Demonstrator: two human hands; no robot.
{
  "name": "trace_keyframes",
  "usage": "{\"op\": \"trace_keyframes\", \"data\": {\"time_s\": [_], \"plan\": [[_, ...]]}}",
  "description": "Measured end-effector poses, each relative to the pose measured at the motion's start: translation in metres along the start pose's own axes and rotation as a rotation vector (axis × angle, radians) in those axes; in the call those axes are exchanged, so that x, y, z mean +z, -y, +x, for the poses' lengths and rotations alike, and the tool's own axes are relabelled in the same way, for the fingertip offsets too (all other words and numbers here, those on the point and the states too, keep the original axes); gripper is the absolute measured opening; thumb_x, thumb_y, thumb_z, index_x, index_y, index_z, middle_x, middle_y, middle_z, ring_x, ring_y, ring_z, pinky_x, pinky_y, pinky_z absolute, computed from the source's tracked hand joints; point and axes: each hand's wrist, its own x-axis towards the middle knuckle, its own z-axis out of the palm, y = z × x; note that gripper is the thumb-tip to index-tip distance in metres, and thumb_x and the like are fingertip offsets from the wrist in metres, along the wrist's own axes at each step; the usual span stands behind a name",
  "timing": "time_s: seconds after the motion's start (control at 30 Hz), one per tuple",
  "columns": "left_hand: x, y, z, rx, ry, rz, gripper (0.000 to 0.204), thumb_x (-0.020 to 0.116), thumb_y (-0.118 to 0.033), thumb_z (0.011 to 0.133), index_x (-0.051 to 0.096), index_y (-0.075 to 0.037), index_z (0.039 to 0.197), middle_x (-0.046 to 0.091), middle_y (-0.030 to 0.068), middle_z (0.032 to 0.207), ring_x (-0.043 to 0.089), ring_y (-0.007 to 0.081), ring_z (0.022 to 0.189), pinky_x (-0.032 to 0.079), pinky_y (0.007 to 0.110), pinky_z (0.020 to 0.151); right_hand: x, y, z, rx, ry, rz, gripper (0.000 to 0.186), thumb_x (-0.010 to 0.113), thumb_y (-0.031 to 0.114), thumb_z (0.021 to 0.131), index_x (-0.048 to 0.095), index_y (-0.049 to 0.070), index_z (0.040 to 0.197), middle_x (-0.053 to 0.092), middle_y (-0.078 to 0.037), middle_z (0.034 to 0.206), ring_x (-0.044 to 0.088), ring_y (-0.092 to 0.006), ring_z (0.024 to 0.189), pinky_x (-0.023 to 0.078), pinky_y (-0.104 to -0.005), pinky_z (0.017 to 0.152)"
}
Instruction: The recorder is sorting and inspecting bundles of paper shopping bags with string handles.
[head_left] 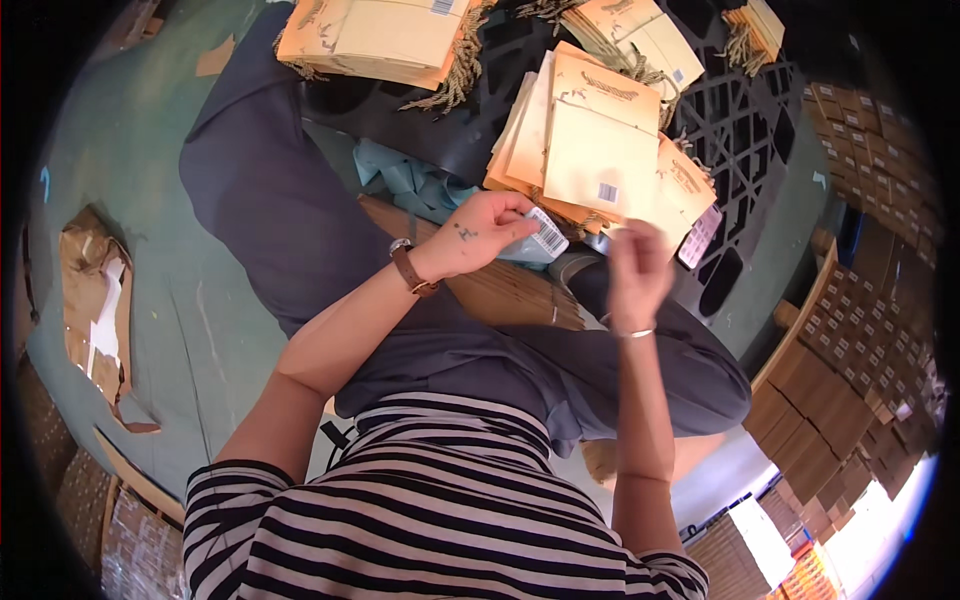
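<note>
My left hand (475, 238) is closed, with thumb and fingers pinching a small white barcode label (548, 234). To its right, my right hand (640, 275) is smeared by motion, so its fingers cannot be made out. Just beyond both hands lies a fanned pile of flat orange-tan paper bags (603, 150). The top bag bears a barcode label (607, 192) near its near edge. More tan bags (685, 185) stick out on the pile's right, close to my right hand.
The bags rest on a black lattice plastic pallet (735, 165). Another stack of bags with twisted cord handles (375, 45) sits at the far left. Blue-grey crumpled sheeting (405, 180) lies before my legs. A torn brown paper wrapper (95, 300) is on the green floor. Stacked cartons (860, 330) stand right.
</note>
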Motion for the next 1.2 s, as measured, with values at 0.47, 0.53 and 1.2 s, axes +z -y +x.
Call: {"op": "trace_keyframes", "data": {"time_s": [0.47, 0.53, 1.2], "plan": [[0.004, -0.006, -0.004, 0.013, -0.055, 0.203, 0.02, 0.06, -0.003, 0.082, 0.059, -0.002, 0.103, 0.047, -0.0034, 0.057, 0.036, 0.0042, 0.05, 0.027, 0.016, 0.048, -0.015, 0.007, 0.074, -0.01, 0.195, -0.427, 0.019, 0.065, 0.014, 0.08, 0.057, -0.001, 0.087, 0.059, -0.008, 0.075, 0.053, -0.011, 0.066, 0.044, -0.021, 0.06], [0.004, -0.006, -0.004, 0.02, -0.048, 0.221, 0.023, 0.06, -0.003, 0.082, 0.058, -0.002, 0.105, 0.046, -0.0036, 0.056, 0.035, 0.0043, 0.049, 0.026, 0.016, 0.048, -0.014, 0.001, 0.08, 0.016, 0.272, -0.481, 0.027, 0.068, 0.019, 0.079, 0.055, -0.002, 0.089, 0.06, -0.01, 0.076, 0.056, -0.0123, 0.067, 0.045, -0.0219, 0.062], [-0.002, -0.002, -0.002, 0.031, 0.142, 0.375, 0.049, 0.056, 0.004, 0.079, 0.049, -0.005, 0.127, 0.05, -0.0015, 0.06, 0.038, 0.0082, 0.05, 0.03, 0.02, 0.049, -0.143, -0.058, 0.096, 0.155, -0.186, 0.629, 0.024, 0.052, 0.005, 0.09, 0.047, -0.002, 0.112, 0.058, -0.016, 0.103, 0.06, -0.0211, 0.091, 0.05, -0.0273, 0.076]]}}
